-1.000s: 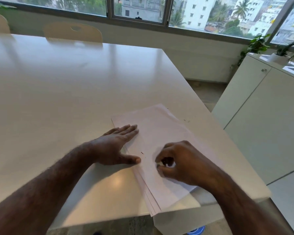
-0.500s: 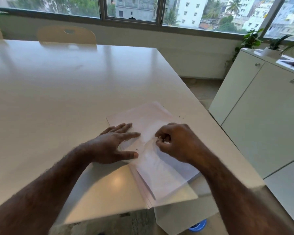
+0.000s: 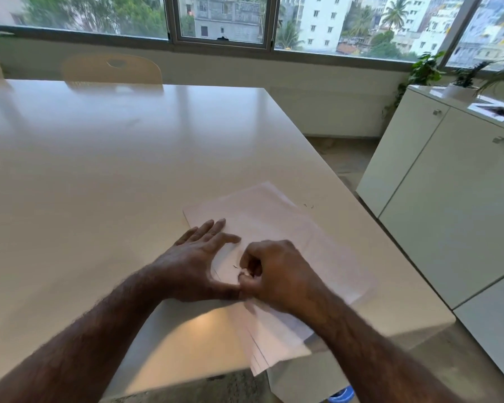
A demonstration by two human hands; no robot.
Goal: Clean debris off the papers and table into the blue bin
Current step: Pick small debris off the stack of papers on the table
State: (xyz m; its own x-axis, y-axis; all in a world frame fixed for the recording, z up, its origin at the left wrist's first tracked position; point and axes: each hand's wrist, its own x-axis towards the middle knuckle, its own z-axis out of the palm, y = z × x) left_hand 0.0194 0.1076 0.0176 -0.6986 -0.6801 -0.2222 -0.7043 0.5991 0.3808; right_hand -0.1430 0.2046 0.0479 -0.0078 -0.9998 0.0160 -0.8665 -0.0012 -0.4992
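Note:
A stack of white papers [image 3: 288, 237] lies askew at the table's near right corner and overhangs the front edge. My left hand [image 3: 198, 257] rests flat on the stack's left edge, fingers spread. My right hand [image 3: 277, 274] sits curled on the papers, thumb and fingertips pinched together. Anything tiny inside the pinch is too small to see. A small dark speck of debris [image 3: 235, 266] lies on the top sheet just left of those fingertips. Two more specks [image 3: 309, 205] lie on the bare table [image 3: 128, 184] beyond the stack's far corner. A sliver of the blue bin [image 3: 341, 395] shows below the table edge.
White cabinets [image 3: 448, 213] stand close on the right with a narrow floor gap to the table. Potted plants [image 3: 463, 80] sit on the cabinet top. Two pale chairs [image 3: 111, 71] stand at the table's far side under the window.
My right hand has drawn back toward me and lowered onto the sheet beside my left thumb. The lifted top sheet lies flat again. My left hand has stayed put.

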